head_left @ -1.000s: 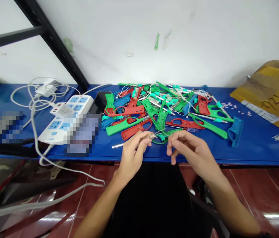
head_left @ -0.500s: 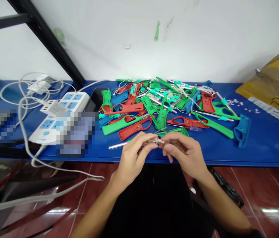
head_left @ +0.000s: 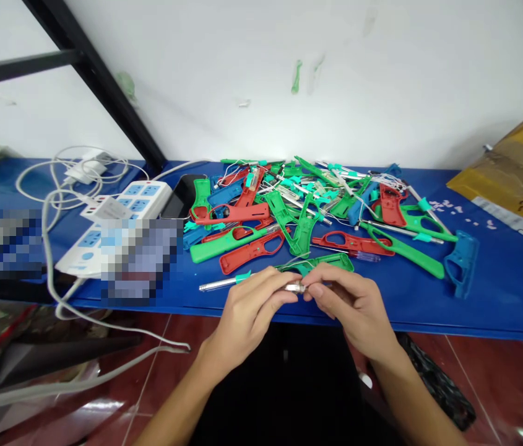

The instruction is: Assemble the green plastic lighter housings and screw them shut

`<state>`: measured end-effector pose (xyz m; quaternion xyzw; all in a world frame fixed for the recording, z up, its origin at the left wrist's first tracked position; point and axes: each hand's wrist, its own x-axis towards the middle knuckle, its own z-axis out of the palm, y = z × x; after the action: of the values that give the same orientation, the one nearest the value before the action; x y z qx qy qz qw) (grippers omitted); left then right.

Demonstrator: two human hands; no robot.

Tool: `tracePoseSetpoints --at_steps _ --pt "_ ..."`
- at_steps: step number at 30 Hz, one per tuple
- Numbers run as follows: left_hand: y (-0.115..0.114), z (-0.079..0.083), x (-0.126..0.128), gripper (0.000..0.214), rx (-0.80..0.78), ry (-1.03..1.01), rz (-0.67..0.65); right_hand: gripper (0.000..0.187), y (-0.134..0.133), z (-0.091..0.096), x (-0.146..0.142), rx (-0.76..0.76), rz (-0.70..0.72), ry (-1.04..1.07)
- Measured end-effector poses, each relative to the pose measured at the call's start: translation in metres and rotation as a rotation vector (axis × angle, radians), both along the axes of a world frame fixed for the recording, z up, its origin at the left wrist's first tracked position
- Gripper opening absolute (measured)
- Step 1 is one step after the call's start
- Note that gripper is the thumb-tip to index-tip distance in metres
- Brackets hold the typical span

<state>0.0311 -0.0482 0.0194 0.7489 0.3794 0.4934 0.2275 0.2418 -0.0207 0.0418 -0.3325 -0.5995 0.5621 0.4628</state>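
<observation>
Between the thumb and fingers of my left hand (head_left: 252, 310) is a small, clear part with a shiny end (head_left: 293, 287), mostly hidden by the fingers. My right hand (head_left: 351, 303) is closed in a pinch against that end; what its fingertips hold is too small to tell. Just beyond the hands lies a green lighter shell half (head_left: 338, 262) with thin wire near it. A silver lighter tube (head_left: 219, 284) with a teal piece sticks out left of my left hand. Red shell halves (head_left: 247, 251) and a green one (head_left: 224, 243) lie close by.
A heap of lighter parts (head_left: 305, 186) covers the middle of the blue table (head_left: 410, 306). On the left are a white power strip (head_left: 138, 207), looping cables and a dark phone (head_left: 185, 195). A taped cardboard box (head_left: 521, 167) stands right, with small pale bits (head_left: 447, 205) beside it.
The whole view has shifted, so the table and heap sit lower in the picture. Both hands stay together at the small clear part, which appears turned slightly.
</observation>
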Motion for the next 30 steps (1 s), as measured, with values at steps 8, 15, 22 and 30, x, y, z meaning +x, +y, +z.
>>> tracePoseSetpoints --at_steps 8,15,22,30 --pt "0.001 0.001 0.002 0.021 0.006 -0.008 0.023 0.022 -0.003 -0.004 -0.002 0.258 -0.041 -0.130" --pt "-0.001 0.005 0.003 0.021 -0.105 -0.046 0.022 0.025 -0.008 -0.014 -0.005 0.354 -0.134 -0.184" --pt "0.002 0.008 0.004 0.021 -0.247 -0.138 -0.025 0.019 -0.005 -0.011 -0.007 0.203 -0.118 -0.130" --pt "0.005 0.004 0.007 0.025 -0.237 -0.271 0.115 0.022 0.012 -0.007 -0.005 0.157 -0.146 -0.203"
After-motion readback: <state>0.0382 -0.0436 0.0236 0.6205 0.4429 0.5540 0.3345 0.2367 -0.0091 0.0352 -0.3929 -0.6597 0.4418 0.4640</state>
